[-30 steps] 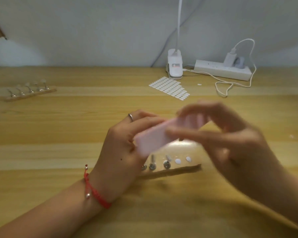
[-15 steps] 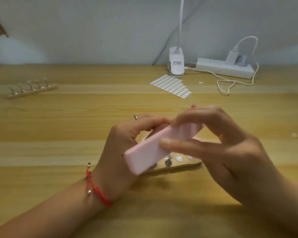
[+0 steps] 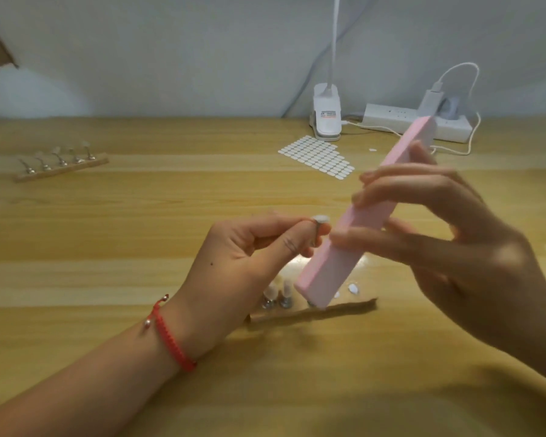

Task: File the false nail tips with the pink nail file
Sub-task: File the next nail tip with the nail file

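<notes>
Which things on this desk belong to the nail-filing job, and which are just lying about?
In use: pink nail file, held by the right hand; false nail tip on its peg, pinched by the left hand; near wooden stand with more tips.
Lying about: far wooden stand at the left; sticker sheet; clip lamp; power strip with charger.

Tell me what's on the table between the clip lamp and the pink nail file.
In the head view, a sheet of white oval stickers lies on the table between the clip lamp and the pink nail file held by the right hand.
</notes>
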`<move>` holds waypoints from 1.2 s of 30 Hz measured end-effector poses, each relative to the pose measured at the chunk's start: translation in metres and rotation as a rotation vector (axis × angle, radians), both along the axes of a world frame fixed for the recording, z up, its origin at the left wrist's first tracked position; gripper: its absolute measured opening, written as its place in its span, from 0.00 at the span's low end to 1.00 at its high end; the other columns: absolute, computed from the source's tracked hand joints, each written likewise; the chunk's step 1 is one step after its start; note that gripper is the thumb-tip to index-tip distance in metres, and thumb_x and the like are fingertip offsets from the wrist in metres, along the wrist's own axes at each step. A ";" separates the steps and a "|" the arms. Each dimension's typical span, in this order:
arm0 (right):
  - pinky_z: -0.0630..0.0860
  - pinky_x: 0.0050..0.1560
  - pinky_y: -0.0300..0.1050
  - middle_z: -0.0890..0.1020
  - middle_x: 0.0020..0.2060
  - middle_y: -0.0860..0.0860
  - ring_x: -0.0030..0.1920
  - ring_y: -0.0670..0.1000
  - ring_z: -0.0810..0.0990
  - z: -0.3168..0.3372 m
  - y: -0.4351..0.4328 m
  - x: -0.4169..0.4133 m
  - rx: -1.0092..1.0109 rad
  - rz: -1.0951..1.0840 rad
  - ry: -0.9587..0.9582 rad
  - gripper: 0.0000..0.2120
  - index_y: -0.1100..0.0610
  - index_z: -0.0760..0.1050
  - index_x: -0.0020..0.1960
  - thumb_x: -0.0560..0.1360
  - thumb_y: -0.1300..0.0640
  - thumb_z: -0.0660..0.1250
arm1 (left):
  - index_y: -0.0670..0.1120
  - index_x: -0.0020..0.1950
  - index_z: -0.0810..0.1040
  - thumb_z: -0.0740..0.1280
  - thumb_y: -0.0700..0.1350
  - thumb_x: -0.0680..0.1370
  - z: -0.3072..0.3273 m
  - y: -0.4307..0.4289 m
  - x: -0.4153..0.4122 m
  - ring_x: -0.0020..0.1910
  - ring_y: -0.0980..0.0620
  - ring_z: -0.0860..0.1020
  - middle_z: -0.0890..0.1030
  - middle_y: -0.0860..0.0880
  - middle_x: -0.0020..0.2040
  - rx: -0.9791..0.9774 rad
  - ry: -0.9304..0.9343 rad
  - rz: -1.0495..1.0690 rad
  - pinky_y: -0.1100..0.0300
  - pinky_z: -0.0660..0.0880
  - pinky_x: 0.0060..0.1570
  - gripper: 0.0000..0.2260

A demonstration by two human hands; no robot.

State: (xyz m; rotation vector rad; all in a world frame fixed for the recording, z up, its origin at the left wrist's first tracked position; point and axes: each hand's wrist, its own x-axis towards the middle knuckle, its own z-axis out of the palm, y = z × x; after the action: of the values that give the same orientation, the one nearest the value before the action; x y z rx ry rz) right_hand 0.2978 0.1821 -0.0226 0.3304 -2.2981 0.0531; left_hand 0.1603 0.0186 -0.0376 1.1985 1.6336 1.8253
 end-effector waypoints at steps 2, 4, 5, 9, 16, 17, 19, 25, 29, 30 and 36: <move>0.66 0.69 0.67 0.76 0.54 0.59 0.60 0.63 0.77 0.008 0.009 0.001 0.009 -0.045 0.013 0.13 0.61 0.76 0.61 0.80 0.69 0.60 | 0.45 0.47 0.85 0.71 0.46 0.72 -0.001 -0.001 0.001 0.41 0.58 0.79 0.83 0.52 0.40 -0.015 0.061 -0.040 0.68 0.72 0.44 0.08; 0.67 0.67 0.69 0.76 0.54 0.59 0.59 0.65 0.77 0.007 0.009 0.001 -0.009 -0.071 0.000 0.12 0.62 0.77 0.60 0.80 0.68 0.61 | 0.45 0.48 0.85 0.70 0.48 0.72 -0.002 -0.002 0.001 0.44 0.56 0.79 0.83 0.50 0.41 -0.028 0.097 -0.070 0.64 0.74 0.47 0.10; 0.66 0.68 0.69 0.77 0.54 0.59 0.59 0.63 0.77 0.001 0.003 0.001 -0.011 -0.026 -0.014 0.11 0.60 0.79 0.59 0.80 0.66 0.62 | 0.45 0.48 0.85 0.70 0.47 0.72 -0.002 -0.002 0.002 0.43 0.56 0.79 0.83 0.51 0.41 -0.032 0.099 -0.078 0.63 0.75 0.46 0.09; 0.63 0.71 0.66 0.78 0.56 0.54 0.62 0.57 0.76 0.003 -0.003 -0.001 -0.079 0.122 -0.096 0.13 0.51 0.79 0.61 0.81 0.63 0.63 | 0.44 0.46 0.85 0.70 0.44 0.73 0.000 -0.003 0.002 0.42 0.57 0.79 0.83 0.52 0.41 -0.031 0.130 -0.086 0.63 0.73 0.45 0.06; 0.62 0.74 0.59 0.79 0.55 0.55 0.63 0.54 0.75 -0.003 -0.013 -0.002 -0.144 0.149 -0.178 0.11 0.57 0.79 0.59 0.79 0.63 0.65 | 0.44 0.46 0.84 0.66 0.42 0.73 0.000 -0.001 0.004 0.45 0.57 0.79 0.83 0.49 0.43 -0.025 0.135 -0.072 0.64 0.73 0.46 0.08; 0.64 0.73 0.59 0.77 0.55 0.56 0.62 0.56 0.75 0.002 -0.006 -0.003 -0.119 0.088 -0.127 0.12 0.59 0.79 0.60 0.79 0.66 0.64 | 0.44 0.47 0.84 0.66 0.42 0.73 0.000 -0.001 0.003 0.45 0.57 0.78 0.83 0.47 0.43 -0.015 0.130 -0.073 0.64 0.73 0.46 0.08; 0.69 0.69 0.56 0.75 0.55 0.57 0.60 0.61 0.76 0.006 0.000 -0.001 -0.147 0.012 -0.072 0.12 0.59 0.77 0.61 0.81 0.69 0.61 | 0.45 0.47 0.84 0.66 0.42 0.73 0.000 -0.001 0.004 0.44 0.57 0.78 0.83 0.47 0.43 -0.008 0.118 -0.074 0.63 0.74 0.46 0.08; 0.69 0.67 0.63 0.76 0.55 0.58 0.62 0.59 0.76 0.003 -0.004 -0.004 -0.080 0.038 -0.072 0.17 0.57 0.75 0.62 0.77 0.72 0.66 | 0.46 0.46 0.84 0.65 0.43 0.73 0.000 -0.001 0.005 0.42 0.59 0.77 0.81 0.52 0.41 -0.019 0.081 -0.084 0.67 0.73 0.42 0.08; 0.65 0.71 0.63 0.79 0.56 0.54 0.64 0.55 0.75 -0.013 -0.018 0.001 -0.056 0.148 -0.130 0.14 0.52 0.80 0.60 0.78 0.66 0.67 | 0.44 0.46 0.85 0.65 0.43 0.72 -0.001 -0.002 0.005 0.43 0.53 0.78 0.82 0.44 0.43 -0.028 0.016 -0.071 0.58 0.77 0.44 0.09; 0.65 0.71 0.63 0.79 0.56 0.54 0.64 0.54 0.75 -0.016 -0.021 0.002 -0.042 0.178 -0.127 0.13 0.52 0.81 0.59 0.79 0.65 0.67 | 0.44 0.46 0.85 0.65 0.43 0.72 -0.001 -0.002 0.006 0.43 0.54 0.79 0.83 0.43 0.44 -0.024 0.012 -0.064 0.61 0.76 0.43 0.09; 0.67 0.69 0.64 0.78 0.55 0.54 0.62 0.58 0.76 -0.014 -0.018 -0.001 -0.304 0.179 -0.139 0.15 0.49 0.78 0.59 0.79 0.66 0.65 | 0.41 0.48 0.84 0.65 0.41 0.73 0.001 -0.002 0.006 0.41 0.56 0.78 0.84 0.43 0.42 -0.028 0.048 -0.067 0.67 0.72 0.42 0.10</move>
State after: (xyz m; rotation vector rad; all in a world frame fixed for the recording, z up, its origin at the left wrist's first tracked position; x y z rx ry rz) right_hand 0.2964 0.1645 -0.0363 0.3828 -2.3459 0.5243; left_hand 0.1659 0.0170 -0.0365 1.2784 1.6195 1.7405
